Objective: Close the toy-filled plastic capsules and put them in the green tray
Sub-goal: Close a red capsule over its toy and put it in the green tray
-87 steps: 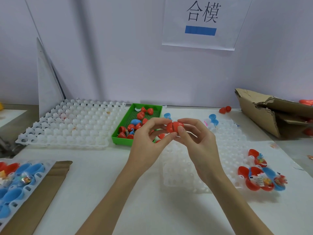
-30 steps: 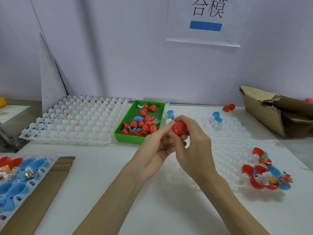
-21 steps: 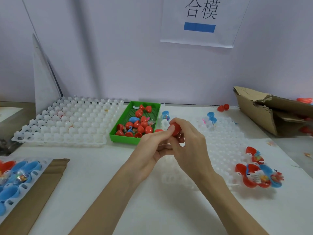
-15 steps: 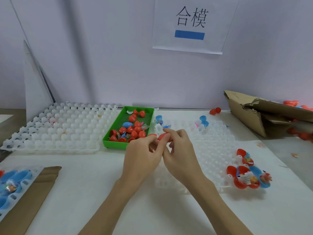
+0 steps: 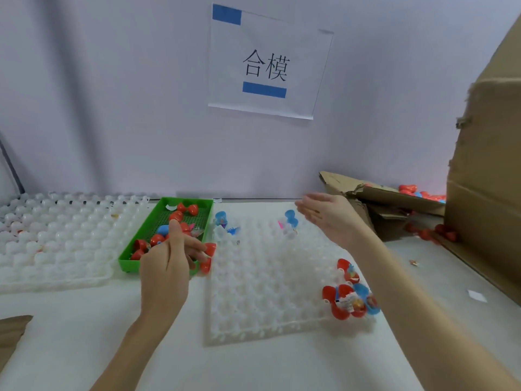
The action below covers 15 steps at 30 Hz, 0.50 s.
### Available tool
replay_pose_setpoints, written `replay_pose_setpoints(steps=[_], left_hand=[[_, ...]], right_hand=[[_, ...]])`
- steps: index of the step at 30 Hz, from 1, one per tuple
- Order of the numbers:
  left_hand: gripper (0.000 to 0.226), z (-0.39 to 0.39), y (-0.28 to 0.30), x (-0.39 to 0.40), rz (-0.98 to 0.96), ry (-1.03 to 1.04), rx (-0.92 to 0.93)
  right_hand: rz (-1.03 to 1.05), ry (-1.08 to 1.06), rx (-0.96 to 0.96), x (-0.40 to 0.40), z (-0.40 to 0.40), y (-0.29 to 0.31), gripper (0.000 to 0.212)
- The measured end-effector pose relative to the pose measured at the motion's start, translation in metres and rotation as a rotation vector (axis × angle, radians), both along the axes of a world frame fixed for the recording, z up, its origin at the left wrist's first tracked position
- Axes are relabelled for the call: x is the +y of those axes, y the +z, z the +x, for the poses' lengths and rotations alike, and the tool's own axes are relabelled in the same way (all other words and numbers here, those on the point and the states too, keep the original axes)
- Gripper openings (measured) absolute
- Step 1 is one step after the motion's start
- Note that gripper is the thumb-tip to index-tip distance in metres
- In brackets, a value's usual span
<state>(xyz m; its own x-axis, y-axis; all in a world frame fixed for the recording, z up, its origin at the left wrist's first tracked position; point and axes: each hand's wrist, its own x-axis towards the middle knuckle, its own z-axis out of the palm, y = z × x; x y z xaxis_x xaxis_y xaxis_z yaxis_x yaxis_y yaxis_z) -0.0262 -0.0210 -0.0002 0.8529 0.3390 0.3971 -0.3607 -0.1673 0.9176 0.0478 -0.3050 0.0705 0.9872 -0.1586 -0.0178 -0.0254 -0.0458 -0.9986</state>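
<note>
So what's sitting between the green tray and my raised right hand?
In the head view, the far end of the white dimpled tray lies between the green tray and right hand, holding blue capsules and loose toys.

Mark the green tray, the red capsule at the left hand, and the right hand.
green tray (image 5: 162, 208), head view, bare mesh floor near its far end.
red capsule (image 5: 210, 247), head view, its upper half.
right hand (image 5: 328, 214), head view, middle of the palm.

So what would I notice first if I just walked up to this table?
Probably the bright green tray full of red capsules, left of the middle, with the left hand holding a red capsule at its near corner. Then the white sign with black characters on the wall, and the right hand open in the air.
</note>
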Motion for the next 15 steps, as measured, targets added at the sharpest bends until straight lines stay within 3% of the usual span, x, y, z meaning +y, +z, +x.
replay_pose_setpoints(steps=[3,5,8,15], left_hand=[[0.071,0.000,0.003,-0.002,-0.011,-0.008,-0.017],[0.071,0.000,0.002,-0.004,0.021,-0.008,-0.019],[0.068,0.000,0.001,-0.003,0.063,-0.017,-0.036],[0.067,0.002,-0.002,-0.002,0.077,-0.046,-0.036]], right_hand=[[-0.797,0.032,0.010,-0.017,-0.009,-0.013,0.012],[-1.091,0.231,0.115,-0.025,-0.018,-0.009,0.013],[-1.228,0.388,0.254,-0.031,-0.028,-0.002,0.016],[-1.409,0.240,0.325,-0.052,-0.033,-0.008,0.025]])
